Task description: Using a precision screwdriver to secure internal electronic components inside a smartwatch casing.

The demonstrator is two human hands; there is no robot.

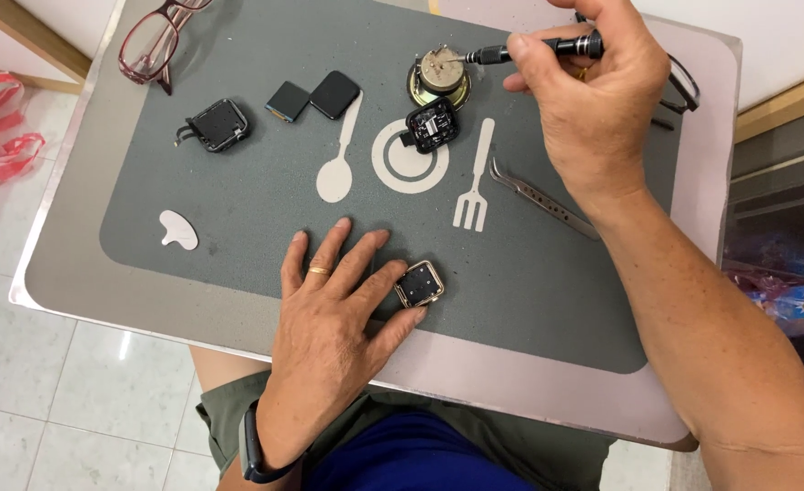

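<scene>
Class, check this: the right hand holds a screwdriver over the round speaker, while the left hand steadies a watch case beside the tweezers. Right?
Not quite. In the head view the left hand steadies the watch case at the mat's near edge, well apart from the tweezers. The rest holds.

Gold ring [318,270] on finger, dark wristband [255,452], bare forearms.
</scene>
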